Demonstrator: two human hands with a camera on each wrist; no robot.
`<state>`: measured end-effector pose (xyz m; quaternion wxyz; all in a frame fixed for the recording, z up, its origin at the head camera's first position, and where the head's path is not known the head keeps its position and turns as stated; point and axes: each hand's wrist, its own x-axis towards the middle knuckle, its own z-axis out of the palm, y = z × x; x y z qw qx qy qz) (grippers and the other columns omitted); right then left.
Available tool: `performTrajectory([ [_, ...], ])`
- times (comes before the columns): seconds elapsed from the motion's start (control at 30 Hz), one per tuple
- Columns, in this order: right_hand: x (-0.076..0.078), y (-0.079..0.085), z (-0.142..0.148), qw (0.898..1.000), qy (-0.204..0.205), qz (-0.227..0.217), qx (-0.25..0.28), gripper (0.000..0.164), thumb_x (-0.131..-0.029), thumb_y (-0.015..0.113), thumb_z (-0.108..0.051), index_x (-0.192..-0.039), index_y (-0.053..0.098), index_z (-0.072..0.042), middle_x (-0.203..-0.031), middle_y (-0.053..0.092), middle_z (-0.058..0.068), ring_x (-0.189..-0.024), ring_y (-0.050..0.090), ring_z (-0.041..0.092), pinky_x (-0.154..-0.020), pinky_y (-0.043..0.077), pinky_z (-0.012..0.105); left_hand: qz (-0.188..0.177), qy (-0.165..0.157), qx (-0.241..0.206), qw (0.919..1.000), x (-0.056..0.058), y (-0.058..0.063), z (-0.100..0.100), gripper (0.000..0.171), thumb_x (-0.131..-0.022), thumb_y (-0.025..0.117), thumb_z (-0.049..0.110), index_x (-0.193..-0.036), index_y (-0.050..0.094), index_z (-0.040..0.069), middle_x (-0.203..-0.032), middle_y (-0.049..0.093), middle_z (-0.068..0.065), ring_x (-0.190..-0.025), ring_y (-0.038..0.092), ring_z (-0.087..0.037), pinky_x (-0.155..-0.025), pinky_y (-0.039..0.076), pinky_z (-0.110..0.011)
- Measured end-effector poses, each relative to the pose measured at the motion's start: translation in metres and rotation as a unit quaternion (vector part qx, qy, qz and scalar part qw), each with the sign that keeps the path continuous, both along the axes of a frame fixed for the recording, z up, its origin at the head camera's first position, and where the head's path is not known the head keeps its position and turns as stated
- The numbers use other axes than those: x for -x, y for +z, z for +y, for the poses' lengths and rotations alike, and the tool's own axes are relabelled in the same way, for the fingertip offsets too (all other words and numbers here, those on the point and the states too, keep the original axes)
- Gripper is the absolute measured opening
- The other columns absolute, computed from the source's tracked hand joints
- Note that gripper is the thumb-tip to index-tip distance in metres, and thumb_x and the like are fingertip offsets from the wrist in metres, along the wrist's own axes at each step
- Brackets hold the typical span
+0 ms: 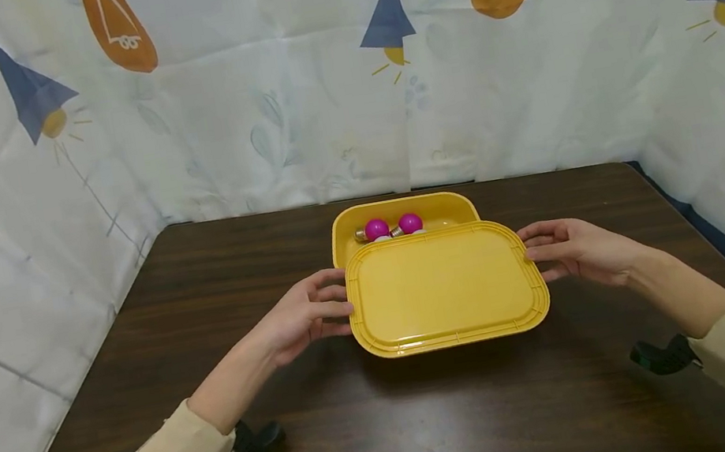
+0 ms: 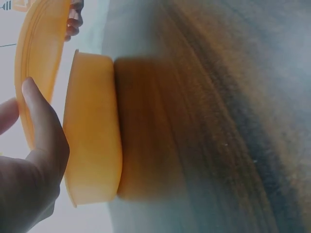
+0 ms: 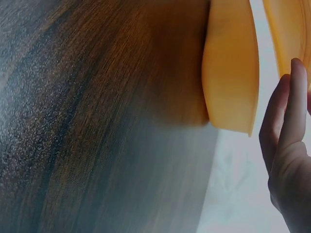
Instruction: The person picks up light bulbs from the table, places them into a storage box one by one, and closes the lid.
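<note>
A yellow plastic lid (image 1: 445, 288) with rounded corners is held level between both hands. My left hand (image 1: 305, 315) grips its left end, thumb and fingers at the edge. At the opposite end, my right hand (image 1: 575, 250) pinches the rim between thumb and fingers. Behind and below the lid stands a yellow box (image 1: 456, 204) on the table. Both wrist views show a gap between lid and box wall (image 2: 95, 131). Inside the box lie magenta light bulbs (image 1: 410, 223) with metal screw bases, plus pale tops just visible; the lid hides the rest in the head view.
The dark wood-grain table (image 1: 232, 264) carries the box near its back edge. A patterned white curtain (image 1: 344, 117) hangs behind and along the sides. Dark wrist mounts (image 1: 663, 355) stick out below the sleeves.
</note>
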<state>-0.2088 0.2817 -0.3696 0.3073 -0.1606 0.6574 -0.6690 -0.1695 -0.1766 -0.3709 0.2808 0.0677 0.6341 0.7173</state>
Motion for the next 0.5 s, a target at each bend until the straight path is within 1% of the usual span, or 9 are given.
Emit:
performTrajectory([
  [0.1, 0.001, -0.001, 0.0, 1.0, 0.0, 0.004, 0.008, 0.032, -0.107, 0.051, 0.0, -0.139, 0.048, 0.0, -0.127, 0.065, 0.011, -0.111, 0.069, 0.025, -0.094, 0.056, 0.043, 0.001, 0.008, -0.004, 1.0, 0.003, 0.001, 0.0, 0.067, -0.098, 0.063, -0.004, -0.155, 0.028, -0.002, -0.122, 0.063, -0.018, -0.098, 0.071, -0.028, -0.091, 0.059, -0.047],
  [0.23, 0.001, -0.002, 0.002, 0.999, 0.019, 0.009, 0.032, 0.034, -0.107, 0.048, 0.004, -0.14, 0.049, -0.003, -0.128, 0.066, 0.01, -0.113, 0.069, 0.025, -0.094, 0.056, 0.045, 0.0, 0.016, -0.016, 0.9997, 0.007, -0.002, 0.0, 0.064, -0.099, 0.061, -0.004, -0.155, 0.029, -0.003, -0.121, 0.066, -0.015, -0.099, 0.071, -0.025, -0.091, 0.059, -0.045],
  [0.33, 0.002, -0.002, 0.002, 0.999, 0.028, 0.01, 0.04, 0.036, -0.107, 0.047, 0.005, -0.142, 0.047, -0.004, -0.128, 0.066, 0.01, -0.113, 0.069, 0.026, -0.094, 0.056, 0.046, -0.001, 0.024, -0.02, 0.9995, 0.009, -0.005, -0.001, 0.062, -0.1, 0.06, -0.004, -0.154, 0.031, -0.004, -0.123, 0.067, -0.015, -0.101, 0.072, -0.024, -0.092, 0.058, -0.044],
  [0.4, 0.003, -0.002, 0.001, 0.999, 0.024, 0.013, 0.035, 0.037, -0.107, 0.048, 0.005, -0.143, 0.047, -0.005, -0.128, 0.067, 0.01, -0.113, 0.069, 0.025, -0.094, 0.056, 0.046, -0.001, 0.03, -0.021, 0.9993, 0.01, -0.005, -0.002, 0.06, -0.1, 0.06, -0.003, -0.154, 0.032, -0.004, -0.124, 0.067, -0.014, -0.101, 0.072, -0.024, -0.093, 0.058, -0.043],
  [0.5, 0.003, -0.001, -0.003, 1.0, 0.006, 0.023, 0.018, 0.038, -0.107, 0.051, 0.002, -0.144, 0.046, -0.004, -0.129, 0.067, 0.009, -0.112, 0.069, 0.025, -0.094, 0.056, 0.045, 0.002, 0.039, -0.019, 0.9991, 0.013, -0.005, -0.003, 0.058, -0.101, 0.06, -0.003, -0.153, 0.034, -0.005, -0.125, 0.066, -0.014, -0.102, 0.072, -0.023, -0.093, 0.058, -0.042],
])
